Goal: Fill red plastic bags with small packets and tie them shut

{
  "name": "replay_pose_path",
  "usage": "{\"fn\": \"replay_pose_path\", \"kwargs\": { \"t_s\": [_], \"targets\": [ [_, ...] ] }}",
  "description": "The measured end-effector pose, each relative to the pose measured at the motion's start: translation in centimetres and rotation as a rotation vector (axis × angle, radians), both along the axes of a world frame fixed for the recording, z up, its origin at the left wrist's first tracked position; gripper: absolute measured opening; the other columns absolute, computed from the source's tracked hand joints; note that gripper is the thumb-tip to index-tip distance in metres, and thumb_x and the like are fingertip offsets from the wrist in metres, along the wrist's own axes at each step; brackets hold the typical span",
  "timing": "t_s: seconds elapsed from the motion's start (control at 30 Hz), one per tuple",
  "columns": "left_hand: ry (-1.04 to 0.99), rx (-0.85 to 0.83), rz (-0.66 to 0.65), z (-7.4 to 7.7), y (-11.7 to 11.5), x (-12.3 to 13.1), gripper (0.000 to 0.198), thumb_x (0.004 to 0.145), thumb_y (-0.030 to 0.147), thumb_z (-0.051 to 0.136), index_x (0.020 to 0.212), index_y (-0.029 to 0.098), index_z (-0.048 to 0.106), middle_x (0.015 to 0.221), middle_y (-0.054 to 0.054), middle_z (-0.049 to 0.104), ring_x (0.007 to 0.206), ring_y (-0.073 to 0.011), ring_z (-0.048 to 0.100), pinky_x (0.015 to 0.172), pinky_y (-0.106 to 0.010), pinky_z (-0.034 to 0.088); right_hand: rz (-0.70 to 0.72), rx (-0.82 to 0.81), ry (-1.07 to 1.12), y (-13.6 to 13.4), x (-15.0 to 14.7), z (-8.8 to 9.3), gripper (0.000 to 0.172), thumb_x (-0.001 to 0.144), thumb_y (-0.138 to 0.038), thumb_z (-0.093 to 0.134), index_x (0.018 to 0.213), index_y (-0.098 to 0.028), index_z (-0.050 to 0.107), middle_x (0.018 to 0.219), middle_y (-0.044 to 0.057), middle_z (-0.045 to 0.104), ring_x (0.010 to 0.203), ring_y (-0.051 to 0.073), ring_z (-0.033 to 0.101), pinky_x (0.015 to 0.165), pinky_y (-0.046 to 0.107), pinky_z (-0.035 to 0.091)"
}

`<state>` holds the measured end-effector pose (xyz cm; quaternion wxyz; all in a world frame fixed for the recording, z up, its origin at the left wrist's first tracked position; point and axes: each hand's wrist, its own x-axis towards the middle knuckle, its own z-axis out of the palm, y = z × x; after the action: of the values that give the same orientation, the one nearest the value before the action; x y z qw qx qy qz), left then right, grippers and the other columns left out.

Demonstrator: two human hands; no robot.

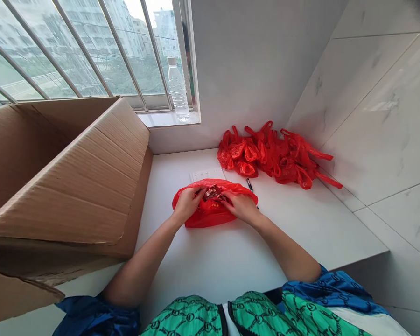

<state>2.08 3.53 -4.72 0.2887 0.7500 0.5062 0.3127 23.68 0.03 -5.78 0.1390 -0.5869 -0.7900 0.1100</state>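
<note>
A red plastic bag [210, 214] lies open on the white counter [231, 261] in front of me. My left hand [187, 203] grips the bag's left rim. My right hand [241, 205] holds its right rim, fingers curled. Between the two hands, at the bag's mouth, sits a small dark red packet [213, 192], touched by fingertips of both hands. Which hand actually holds the packet is unclear.
A large open cardboard box [73, 186] fills the left side. A heap of tied red bags [273, 156] lies at the back right by the tiled wall. A paper sheet [206, 174] and pen [249, 185] lie behind the bag. A water bottle [178, 88] stands on the windowsill.
</note>
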Motion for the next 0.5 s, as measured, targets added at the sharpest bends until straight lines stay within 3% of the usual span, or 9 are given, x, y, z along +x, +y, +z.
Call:
{"fn": "replay_pose_path", "kwargs": {
  "t_s": [0.07,0.17,0.33,0.5],
  "targets": [
    [0.013,0.030,-0.013,0.6,-0.2,0.0,0.038,0.098,0.044,0.042,0.111,0.024,0.072,0.107,0.000,0.075,0.096,-0.0191,0.069,0.084,-0.027,0.050,0.004,0.021,-0.010,-0.1,-0.1,0.2,0.031,0.100,-0.042,0.048,0.123,-0.027,0.064,0.098,0.004,0.076,0.085,0.022,0.070,0.061,0.026,0.043],
    [0.224,0.072,-0.010,2.1,-1.0,-0.4,0.042,0.101,0.042,0.035,0.118,0.022,0.069,0.106,-0.004,0.076,0.096,-0.0215,0.069,0.083,-0.030,0.050,0.020,0.111,-0.027,-0.5,0.2,0.9,0.034,0.102,-0.042,0.043,0.124,-0.026,0.064,0.097,0.005,0.075,0.084,0.021,0.069,0.063,0.027,0.043],
    [0.641,0.132,0.043,5.2,-3.0,-2.5,0.040,0.101,0.035,0.034,0.124,0.028,0.066,0.121,-0.004,0.071,0.096,-0.0270,0.069,0.067,-0.032,0.046,-0.048,0.386,0.035,-1.9,1.9,2.8,0.033,0.104,-0.036,0.041,0.118,-0.022,0.067,0.100,0.006,0.075,0.088,0.021,0.067,0.074,0.029,0.042],
    [0.878,0.084,0.048,5.9,-4.5,-3.5,0.034,0.100,0.038,0.040,0.119,0.036,0.068,0.122,0.000,0.069,0.085,-0.0256,0.069,0.054,-0.029,0.034,-0.122,0.559,0.145,-3.2,3.3,3.7,0.027,0.102,-0.033,0.045,0.098,-0.020,0.068,0.087,0.006,0.073,0.078,0.019,0.065,0.073,0.030,0.044]
  ]
}}
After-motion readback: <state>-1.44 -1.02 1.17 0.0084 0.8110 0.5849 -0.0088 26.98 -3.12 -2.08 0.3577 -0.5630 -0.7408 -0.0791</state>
